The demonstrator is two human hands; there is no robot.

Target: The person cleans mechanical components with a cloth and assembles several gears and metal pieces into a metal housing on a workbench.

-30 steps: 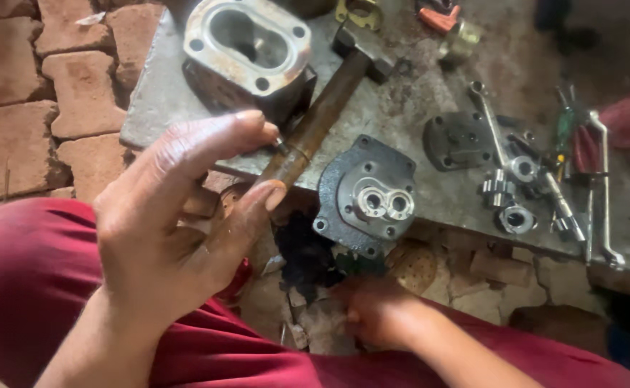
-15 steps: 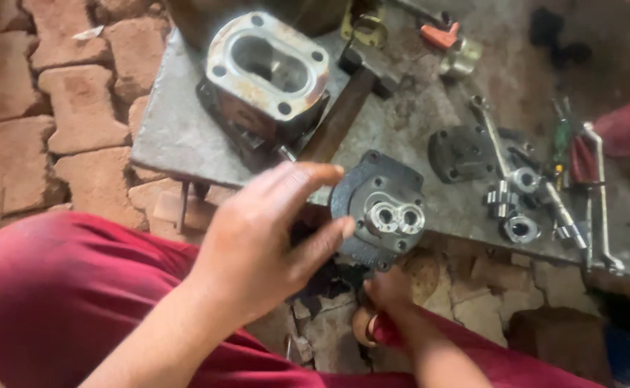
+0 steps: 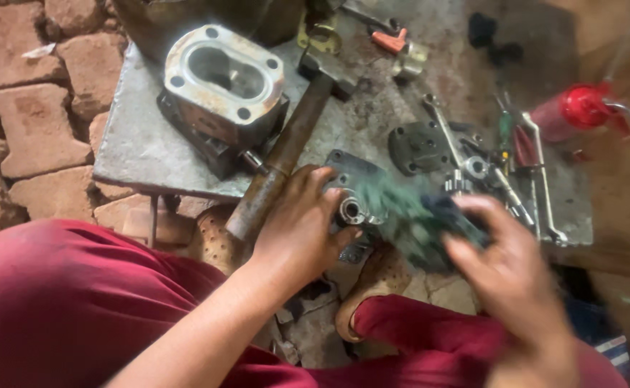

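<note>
**Both hands on the dark metal part**

The left hand now lies on the dark metal part, with its fingers curled around the edge near the shiny round hole. Half a second ago this hand was held up in the air, fingers spread. The part sits at the front edge of the grey metal slab, just beside the long hammer.

The right hand is now up and in front. It clutches a green cloth against the part. Before, this hand was low down, under the part. The hand and cloth are blurry.

The big metal block with the oval hole stands at the back of the slab, where it was before. Wrenches and a red can lie well off to the right.
</note>
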